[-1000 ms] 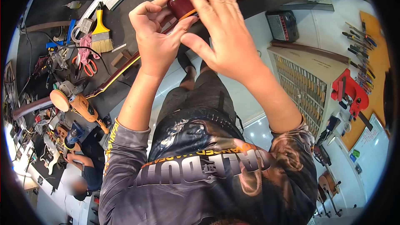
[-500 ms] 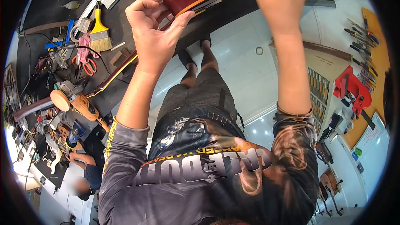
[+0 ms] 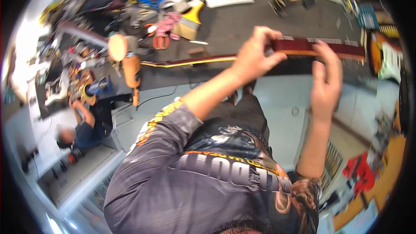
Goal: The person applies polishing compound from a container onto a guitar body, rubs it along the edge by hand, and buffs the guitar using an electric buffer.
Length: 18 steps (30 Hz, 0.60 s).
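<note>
1. Guitar (image 3: 301, 47), dark red, glossy, pale-edged: body between and beyond the two hands, over the front edge of the workbench (image 3: 234, 19); neck (image 3: 199, 62) running leftward from the left hand.
2. Left hand (image 3: 255, 56): gripping the near end of the body, thumb and fingers to either side.
3. Right hand (image 3: 327, 78): partly open, fingers bent, at the body's lower edge; blurred, contact cannot be told.
4. Wooden block (image 3: 197, 52), small: left of the left hand, just beside the neck.
5. Brush (image 3: 187, 29), yellow and broad: on the bench, farther up and left of the left hand.
6. Pink cloth (image 3: 167, 23) and orange-handled scissors (image 3: 160, 42): just left of the brush.
7. Power tool (image 3: 131, 69), orange, round pad: well left of the left hand, near the neck's far end.
8. Second guitar (image 3: 381, 52), sunburst and white: right of the right hand.
9. Co-worker (image 3: 97, 123): well left of both hands.
</note>
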Available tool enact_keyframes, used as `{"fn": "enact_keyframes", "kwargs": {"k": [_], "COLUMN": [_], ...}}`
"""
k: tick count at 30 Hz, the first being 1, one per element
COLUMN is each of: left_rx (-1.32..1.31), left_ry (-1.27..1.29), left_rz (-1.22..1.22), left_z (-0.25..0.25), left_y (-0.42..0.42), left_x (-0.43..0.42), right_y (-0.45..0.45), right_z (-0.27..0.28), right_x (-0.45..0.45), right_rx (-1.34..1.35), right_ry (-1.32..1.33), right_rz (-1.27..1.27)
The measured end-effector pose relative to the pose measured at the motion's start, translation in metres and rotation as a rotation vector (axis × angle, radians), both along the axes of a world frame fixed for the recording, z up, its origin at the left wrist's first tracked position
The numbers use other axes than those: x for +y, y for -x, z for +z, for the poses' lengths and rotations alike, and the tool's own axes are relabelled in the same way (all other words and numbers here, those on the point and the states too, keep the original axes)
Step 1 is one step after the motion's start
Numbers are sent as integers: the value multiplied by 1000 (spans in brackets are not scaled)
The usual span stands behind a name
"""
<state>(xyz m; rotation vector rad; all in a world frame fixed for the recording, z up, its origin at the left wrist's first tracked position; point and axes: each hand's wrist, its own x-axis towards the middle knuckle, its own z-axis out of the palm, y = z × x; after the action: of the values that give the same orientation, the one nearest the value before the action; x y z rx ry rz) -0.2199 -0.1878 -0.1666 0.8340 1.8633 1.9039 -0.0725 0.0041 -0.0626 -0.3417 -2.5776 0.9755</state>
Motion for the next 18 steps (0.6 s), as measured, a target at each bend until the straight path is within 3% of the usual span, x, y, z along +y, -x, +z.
{"fn": "enact_keyframes", "kwargs": {"k": [1, 3, 5, 8, 11, 13, 15, 17, 18], "left_rx": [29, 41, 57, 132, 533, 539, 385, 326, 157], "left_ry": [21, 165, 252, 214, 250, 319, 392, 398, 174], "left_rz": [42, 0, -10, -7, 80, 87, 244, 626, 737], "left_z": [2, 20, 31, 38, 66, 90, 99, 81, 54], "left_y": [0, 0, 2, 2, 16, 30, 42, 59, 73], "left_x": [2, 0, -3, -12, -69, -141, -233, -332, -385], "right_y": [0, 0, 7, 12, 18, 22, 26, 30, 31], "right_z": [6, 1, -19, -39, -42, -48, -55, -64, -64], "right_x": [15, 61, 83, 103, 117, 125, 133, 139, 139], "right_rx": [91, 65, -47, 68, 122, 87, 106, 145, 86], "right_ry": [-45, -664, -836, -763, -726, -748, -739, -748, -771], "right_rz": [-163, -341, -498, -449, -459, -485, -488, -541, -585]}}
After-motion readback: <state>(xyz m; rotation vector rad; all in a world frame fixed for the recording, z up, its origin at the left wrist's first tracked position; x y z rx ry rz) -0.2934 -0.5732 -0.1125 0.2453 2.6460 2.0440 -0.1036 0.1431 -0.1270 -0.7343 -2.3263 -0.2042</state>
